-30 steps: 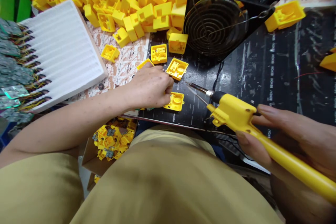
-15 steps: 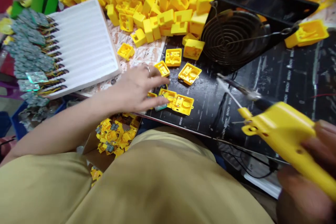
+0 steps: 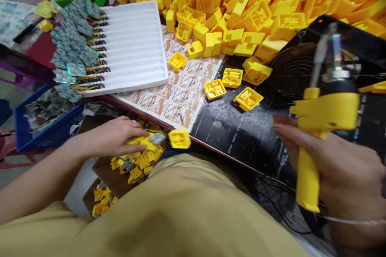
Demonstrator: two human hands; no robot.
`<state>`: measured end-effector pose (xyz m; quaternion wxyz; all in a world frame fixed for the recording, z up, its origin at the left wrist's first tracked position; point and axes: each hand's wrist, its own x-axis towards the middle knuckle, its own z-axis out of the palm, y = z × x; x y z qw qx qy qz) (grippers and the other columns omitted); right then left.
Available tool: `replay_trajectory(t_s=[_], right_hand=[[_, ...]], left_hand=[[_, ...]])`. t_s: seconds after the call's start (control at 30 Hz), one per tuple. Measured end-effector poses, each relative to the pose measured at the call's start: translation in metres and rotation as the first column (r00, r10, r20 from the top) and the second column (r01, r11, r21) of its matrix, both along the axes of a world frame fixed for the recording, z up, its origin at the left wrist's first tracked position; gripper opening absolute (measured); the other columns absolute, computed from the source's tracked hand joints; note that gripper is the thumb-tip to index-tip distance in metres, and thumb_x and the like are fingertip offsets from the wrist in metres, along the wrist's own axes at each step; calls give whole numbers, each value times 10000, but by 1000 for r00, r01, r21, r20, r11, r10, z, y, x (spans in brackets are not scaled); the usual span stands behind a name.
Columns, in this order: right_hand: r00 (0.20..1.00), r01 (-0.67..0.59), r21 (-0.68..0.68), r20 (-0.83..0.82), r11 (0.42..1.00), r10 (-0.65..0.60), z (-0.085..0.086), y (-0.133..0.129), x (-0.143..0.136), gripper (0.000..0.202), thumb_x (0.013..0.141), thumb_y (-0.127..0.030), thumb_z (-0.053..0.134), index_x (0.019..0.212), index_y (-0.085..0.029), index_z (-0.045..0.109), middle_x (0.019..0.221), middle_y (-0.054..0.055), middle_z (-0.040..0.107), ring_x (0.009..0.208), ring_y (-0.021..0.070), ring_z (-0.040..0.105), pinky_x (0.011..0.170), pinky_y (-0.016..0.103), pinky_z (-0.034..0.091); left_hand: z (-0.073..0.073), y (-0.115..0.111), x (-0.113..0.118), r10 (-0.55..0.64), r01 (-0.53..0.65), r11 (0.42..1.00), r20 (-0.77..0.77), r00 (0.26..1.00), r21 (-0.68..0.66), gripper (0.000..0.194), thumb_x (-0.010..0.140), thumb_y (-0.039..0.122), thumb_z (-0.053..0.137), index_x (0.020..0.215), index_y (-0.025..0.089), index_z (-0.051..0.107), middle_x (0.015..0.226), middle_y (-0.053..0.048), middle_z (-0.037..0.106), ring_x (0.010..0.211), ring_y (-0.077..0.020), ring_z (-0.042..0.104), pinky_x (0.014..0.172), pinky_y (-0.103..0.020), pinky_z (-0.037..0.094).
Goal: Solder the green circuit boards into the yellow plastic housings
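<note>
My left hand (image 3: 123, 134) is over a carton of yellow parts, below the table's front edge. Its thumb and fingers are closed around one end of a yellow plastic case (image 3: 147, 143) with a small grey-green circuit board (image 3: 157, 138) at it. Just right of the board, a blurred yellow case half (image 3: 180, 139) hangs in the air by the table edge; any link between them is unclear. My right hand (image 3: 337, 160) grips a yellow soldering gun (image 3: 327, 114), its metal tip and feed tube pointing up, above the black table surface.
Three open yellow cases (image 3: 249, 98) lie on the black mat (image 3: 217, 124). Behind them is a large heap of yellow cases (image 3: 208, 4) and a black fan (image 3: 289, 68). A white foam tray (image 3: 132, 44) bears wired circuit boards (image 3: 75, 36). A blue crate (image 3: 22, 128) stands left.
My left hand has moved from the table down to the carton, with the yellow case and board. The soldering gun has swung from pointing left to upright. The view has shifted leftward.
</note>
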<state>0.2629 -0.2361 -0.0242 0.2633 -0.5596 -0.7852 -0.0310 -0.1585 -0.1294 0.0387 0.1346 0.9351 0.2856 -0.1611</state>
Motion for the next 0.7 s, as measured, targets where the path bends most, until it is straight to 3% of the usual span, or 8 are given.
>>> replay_trajectory(t_s=[0.1, 0.17, 0.27, 0.33, 0.4, 0.47, 0.57, 0.7], right_hand=[[990, -41, 142, 138, 989, 22, 7, 27, -10, 275, 923, -315, 679, 1166, -223, 590, 825, 27, 667, 636, 137, 608, 585, 253, 430], [975, -40, 204, 222, 978, -6, 7, 46, -19, 268, 923, -385, 673, 1087, -185, 600, 792, 39, 640, 661, 150, 612, 575, 251, 412], [959, -30, 185, 281, 982, -24, 0, 71, -29, 285, 976, -422, 575, 1069, -153, 606, 883, 87, 646, 736, 192, 634, 550, 264, 383], [962, -25, 151, 274, 988, -17, -4, 76, -31, 262, 1004, -393, 514, 1077, -156, 597, 922, 94, 646, 729, 206, 636, 526, 273, 370], [973, -44, 108, 229, 993, 18, -4, 68, -30, 223, 1006, -352, 508, 1115, -168, 570, 954, 87, 647, 761, 213, 648, 556, 281, 425], [985, -83, 62, 160, 995, 72, 0, 50, -29, 236, 992, -325, 543, 1172, -174, 530, 978, 80, 651, 827, 217, 661, 640, 293, 500], [992, -113, 8, 59, 994, 113, 3, 22, -31, 287, 973, -277, 582, 1227, -185, 484, 998, 72, 658, 869, 212, 667, 710, 301, 545], [996, -87, -31, -35, 996, 86, -6, 0, -33, 355, 948, -249, 623, 1260, -202, 460, 1054, 79, 657, 913, 214, 668, 749, 315, 566]], left_hand=[[-1, 10, 2, -13, 13, 1000, -22, 1000, -5, 305, 914, 428, 523, 1002, 225, 734, 822, -35, 754, 705, -208, 682, 663, -314, 508], [-9, 22, 37, 21, -16, 999, 125, 992, -42, 326, 981, 361, 423, 1016, 239, 723, 928, -28, 754, 780, -166, 686, 718, -273, 509], [-27, 47, 111, 56, -145, 967, 382, 923, 210, 437, 971, 411, 438, 1307, 175, 587, 1366, -131, 585, 1092, -240, 624, 948, -376, 471], [-39, 62, 151, 28, -136, 950, 357, 934, 280, 569, 932, 416, 500, 1437, 157, 452, 1469, -158, 488, 1230, -290, 539, 1006, -420, 424], [-44, 66, 173, -41, -44, 949, 259, 965, 313, 531, 936, 342, 457, 1432, 152, 463, 1438, -170, 518, 1202, -305, 553, 992, -441, 406], [-43, 57, 181, -70, -1, 930, 178, 981, 368, 506, 948, 344, 411, 1407, 151, 502, 1258, -185, 641, 1103, -329, 599, 961, -480, 386], [-33, 32, 180, -66, 11, 917, 123, 990, 398, 610, 949, 546, 398, 1332, 103, 571, 975, -187, 714, 987, -356, 637, 918, -492, 375], [-21, 18, 173, -123, 106, 973, 69, 990, 205, 845, 901, 716, 379, 1454, 79, 412, 958, -155, 728, 889, -300, 679, 774, -379, 433]])
